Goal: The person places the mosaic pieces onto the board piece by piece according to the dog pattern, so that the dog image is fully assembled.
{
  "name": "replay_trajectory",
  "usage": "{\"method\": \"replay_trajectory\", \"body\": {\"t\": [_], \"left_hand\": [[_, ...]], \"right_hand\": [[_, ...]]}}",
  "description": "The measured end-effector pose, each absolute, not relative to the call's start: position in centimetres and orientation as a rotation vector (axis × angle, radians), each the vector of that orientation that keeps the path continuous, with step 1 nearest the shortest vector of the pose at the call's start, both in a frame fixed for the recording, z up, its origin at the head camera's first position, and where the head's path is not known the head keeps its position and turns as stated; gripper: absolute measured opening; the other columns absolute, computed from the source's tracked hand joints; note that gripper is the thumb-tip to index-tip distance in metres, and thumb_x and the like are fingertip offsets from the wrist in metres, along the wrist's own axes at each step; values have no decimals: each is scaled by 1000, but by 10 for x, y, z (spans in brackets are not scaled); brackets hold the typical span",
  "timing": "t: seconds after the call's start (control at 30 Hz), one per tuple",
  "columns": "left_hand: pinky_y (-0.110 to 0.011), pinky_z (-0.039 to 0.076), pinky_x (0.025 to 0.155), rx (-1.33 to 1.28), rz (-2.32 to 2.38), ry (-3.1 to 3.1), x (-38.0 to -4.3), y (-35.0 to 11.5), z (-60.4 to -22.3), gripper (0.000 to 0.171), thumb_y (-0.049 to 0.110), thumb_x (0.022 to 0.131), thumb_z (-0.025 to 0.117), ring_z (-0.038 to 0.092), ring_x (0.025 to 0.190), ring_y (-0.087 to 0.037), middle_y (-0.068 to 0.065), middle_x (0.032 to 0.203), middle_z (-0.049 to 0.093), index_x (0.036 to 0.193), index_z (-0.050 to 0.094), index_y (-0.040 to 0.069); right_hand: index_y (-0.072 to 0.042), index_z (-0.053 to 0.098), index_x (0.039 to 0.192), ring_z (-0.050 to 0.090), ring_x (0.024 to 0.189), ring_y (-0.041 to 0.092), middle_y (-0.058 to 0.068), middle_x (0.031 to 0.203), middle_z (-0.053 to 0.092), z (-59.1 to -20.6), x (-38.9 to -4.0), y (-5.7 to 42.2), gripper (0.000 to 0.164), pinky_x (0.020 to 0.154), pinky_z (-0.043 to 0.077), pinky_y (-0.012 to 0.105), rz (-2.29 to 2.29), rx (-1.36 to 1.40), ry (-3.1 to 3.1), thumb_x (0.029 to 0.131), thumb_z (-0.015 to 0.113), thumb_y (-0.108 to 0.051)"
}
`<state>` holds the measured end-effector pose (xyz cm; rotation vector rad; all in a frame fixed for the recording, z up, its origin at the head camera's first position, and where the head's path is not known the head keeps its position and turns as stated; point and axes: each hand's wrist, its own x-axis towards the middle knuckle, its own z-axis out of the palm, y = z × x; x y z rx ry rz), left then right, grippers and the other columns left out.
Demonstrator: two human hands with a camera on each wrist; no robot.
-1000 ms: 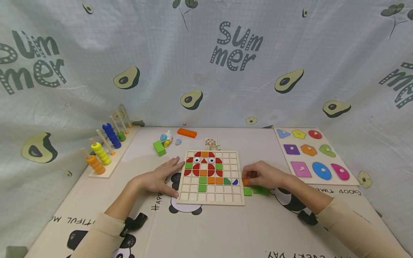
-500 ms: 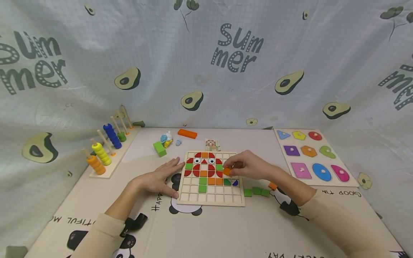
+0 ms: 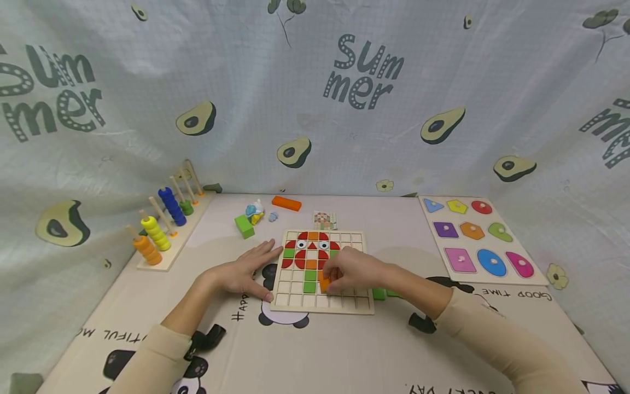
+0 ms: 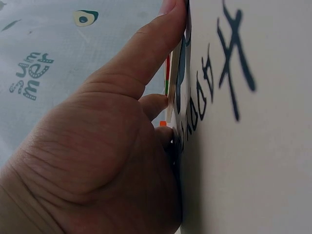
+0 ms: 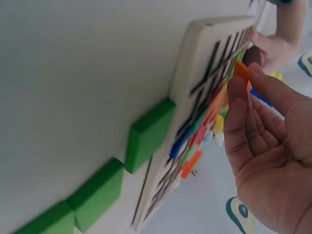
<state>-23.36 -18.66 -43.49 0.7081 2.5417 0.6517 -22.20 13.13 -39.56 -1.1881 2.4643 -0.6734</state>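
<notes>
A wooden grid board lies mid-table with red, orange, green and white tiles set in an owl-like pattern. My right hand pinches an orange square tile between thumb and fingers, low over the board beside the lower green tile. In the right wrist view the orange tile stands tilted at the fingertips. My left hand rests on the cloth with fingers spread, thumb and index fingertip at the board's left edge. The right hand hides several cells on the board's right side.
Green tiles lie right of the board, partly under my right forearm. A small pattern card sits behind it. Farther out are a green block, an orange block, a peg stacker and a shape puzzle.
My right hand took an orange tile from beside the board's right edge and carried it left over the board to beside the lower green tile. The left hand has stayed put.
</notes>
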Motion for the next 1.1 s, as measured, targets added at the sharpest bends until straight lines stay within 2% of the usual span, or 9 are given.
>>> {"method": "replay_trajectory", "body": {"t": [0.27, 0.4, 0.63, 0.77, 0.87, 1.0, 1.1], "left_hand": [[-54, 6, 117, 694, 655, 2538, -235, -188, -437, 114, 67, 62, 77, -5, 148, -21, 6, 162, -1, 154, 15, 37], [-55, 6, 116, 702, 669, 2539, -235, -188, -436, 114, 66, 63, 77, -5, 148, -23, 4, 162, 0, 154, 17, 35], [-55, 6, 116, 699, 662, 2541, -234, -187, -434, 113, 66, 63, 77, -5, 148, -22, 4, 162, -1, 154, 16, 35], [-55, 6, 116, 706, 661, 2545, -234, -187, -434, 114, 66, 63, 77, -5, 148, -23, 4, 162, 0, 154, 17, 34], [-55, 6, 116, 717, 660, 2547, -235, -187, -435, 114, 66, 63, 77, -4, 148, -23, 3, 162, 0, 154, 17, 33], [-55, 6, 116, 723, 653, 2550, -235, -187, -436, 114, 66, 63, 76, -5, 148, -23, 3, 162, -1, 154, 16, 33], [-55, 6, 116, 717, 650, 2549, -235, -187, -436, 114, 67, 63, 76, -5, 148, -23, 4, 162, -1, 154, 16, 34]], "right_hand": [[-15, 71, 93, 53, 64, 4, -13, 69, 59, -406, -220, 124, 20, 59, 47, 19, -584, -1174, 2520, 82, 76, -31], [-16, 71, 93, 51, 63, 5, -13, 67, 58, -407, -218, 121, 21, 58, 44, 20, -537, -1164, 2545, 82, 77, -33], [-13, 71, 106, 54, 68, 4, -13, 77, 62, -401, -218, 129, 30, 62, 48, 19, -599, -1209, 2523, 81, 78, -29], [-17, 68, 115, 58, 81, 11, -6, 95, 65, -389, -222, 151, 34, 69, 51, 23, -665, -1235, 2517, 83, 76, -28], [-24, 65, 121, 59, 91, 16, -7, 109, 64, -379, -225, 177, 38, 74, 52, 28, -755, -1219, 2553, 85, 75, -28], [-32, 61, 124, 60, 97, 19, -15, 113, 61, -373, -229, 217, 43, 78, 53, 35, -894, -1118, 2631, 84, 75, -27], [-32, 61, 123, 60, 99, 20, -15, 114, 62, -375, -231, 247, 43, 81, 53, 39, -930, -1036, 2662, 83, 76, -25]]}}
